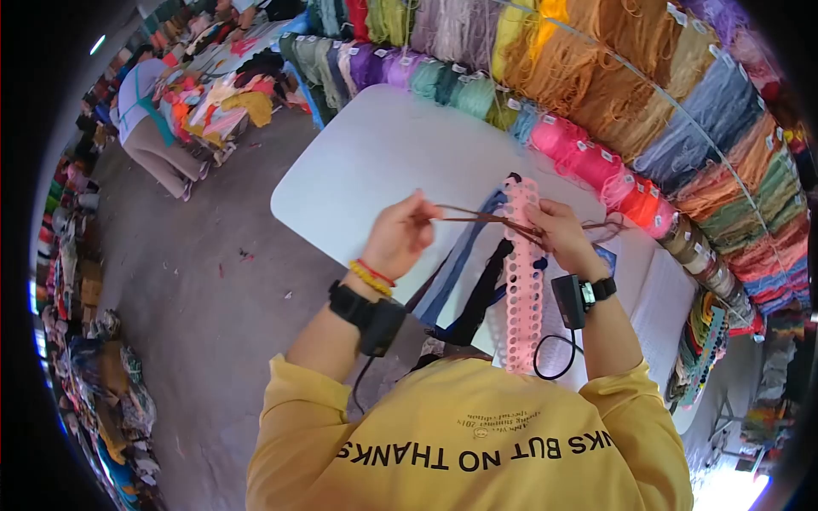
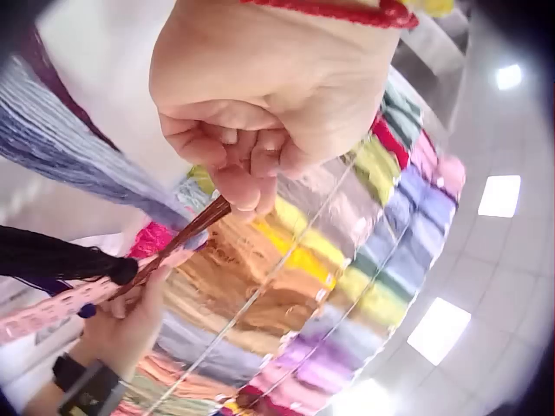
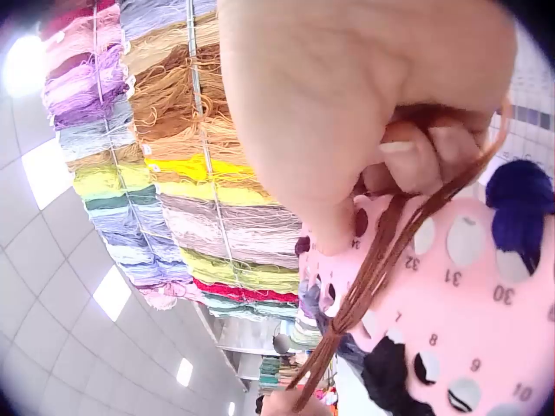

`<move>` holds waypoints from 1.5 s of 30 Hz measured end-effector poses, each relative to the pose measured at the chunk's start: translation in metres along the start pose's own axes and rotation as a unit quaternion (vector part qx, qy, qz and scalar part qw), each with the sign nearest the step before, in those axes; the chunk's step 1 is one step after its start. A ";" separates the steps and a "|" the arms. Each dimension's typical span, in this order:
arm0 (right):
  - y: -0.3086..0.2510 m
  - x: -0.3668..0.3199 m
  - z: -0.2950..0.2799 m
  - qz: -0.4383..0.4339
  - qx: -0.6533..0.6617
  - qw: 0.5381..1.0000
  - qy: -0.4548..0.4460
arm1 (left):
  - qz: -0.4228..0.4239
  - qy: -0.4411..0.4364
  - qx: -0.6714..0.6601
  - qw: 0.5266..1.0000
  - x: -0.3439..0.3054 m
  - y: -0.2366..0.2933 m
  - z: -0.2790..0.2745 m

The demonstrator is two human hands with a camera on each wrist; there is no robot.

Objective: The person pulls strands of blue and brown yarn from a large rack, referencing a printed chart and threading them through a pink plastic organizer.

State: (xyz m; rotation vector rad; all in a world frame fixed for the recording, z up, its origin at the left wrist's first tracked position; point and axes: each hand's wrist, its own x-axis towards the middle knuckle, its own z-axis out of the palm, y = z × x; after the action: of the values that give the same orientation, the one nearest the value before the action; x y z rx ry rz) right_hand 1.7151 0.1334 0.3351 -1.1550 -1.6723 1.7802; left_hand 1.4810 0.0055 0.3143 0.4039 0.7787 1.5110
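A length of brown embroidery thread (image 1: 475,216) runs taut between my hands. My left hand (image 1: 400,236) pinches its far end between thumb and curled fingertips, left of a pink thread card (image 1: 523,311) with numbered holes. My right hand (image 1: 563,236) grips the card's upper part by its edge, thumb (image 3: 334,221) by the end holes. Brown strands pass over the card there and under the right fingers; just where they enter a hole is hidden. From other holes hang blue-grey thread (image 1: 456,264), black thread (image 1: 479,298) and a navy knot (image 3: 520,208).
Under my hands is a white table (image 1: 366,145) with white sheets (image 1: 652,298) at its right. Racks of coloured thread skeins (image 1: 596,77) line its far side. A person (image 1: 149,119) bends over heaped textiles (image 1: 230,102) at the left. A black cable (image 1: 558,358) loops beneath my right wrist.
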 end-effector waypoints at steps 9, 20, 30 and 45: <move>0.020 -0.004 -0.023 0.011 0.027 0.999 0.034 | 0.164 0.257 0.100 0.947 -0.061 0.149 -0.164; 0.017 0.003 -0.008 0.007 0.031 0.998 0.045 | 0.126 -0.021 0.484 0.866 -0.009 -0.033 0.040; 0.032 -0.045 -0.068 -0.123 -0.311 0.938 0.088 | 0.069 0.037 0.374 0.924 0.030 -0.065 0.045; 0.061 -0.069 -0.065 -0.041 -0.587 0.804 0.078 | -0.082 -0.038 0.406 0.909 0.040 -0.093 0.077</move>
State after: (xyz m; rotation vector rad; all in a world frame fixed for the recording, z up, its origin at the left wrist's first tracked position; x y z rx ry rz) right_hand 1.8194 0.1070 0.3010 -1.5326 -2.7065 0.3787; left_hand 1.5958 0.0566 0.2972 0.9803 1.3324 0.9468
